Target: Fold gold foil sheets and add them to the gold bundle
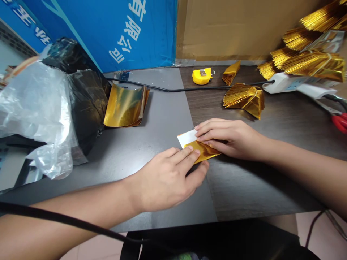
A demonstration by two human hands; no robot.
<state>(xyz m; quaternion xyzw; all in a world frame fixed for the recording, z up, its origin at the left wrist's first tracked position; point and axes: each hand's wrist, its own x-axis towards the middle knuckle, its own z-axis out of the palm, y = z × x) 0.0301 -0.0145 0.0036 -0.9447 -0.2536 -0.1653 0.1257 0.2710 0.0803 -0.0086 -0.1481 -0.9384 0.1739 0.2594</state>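
Note:
A sheet of gold foil paper [207,151] lies on the table in front of me, folded over so a strip of its white back [187,138] shows at the far left corner. My left hand [173,177] is closed on its near left part, fingertips pressed on the gold face and thumb by the near edge. From the right, my right hand [233,139] holds the far right side, fingers together over the paper. The underside of the paper is hidden. A curved stack of gold sheets [124,105] rests to the left, beyond my left hand.
Behind are a bundle of folded gold paper [244,97], a smaller folded piece [231,73], a yellow tape measure [202,76] and a black cable [168,89]. More bundles [311,65], a power strip [287,83] and red-handled scissors [339,122] lie right; plastic bags [40,97] left.

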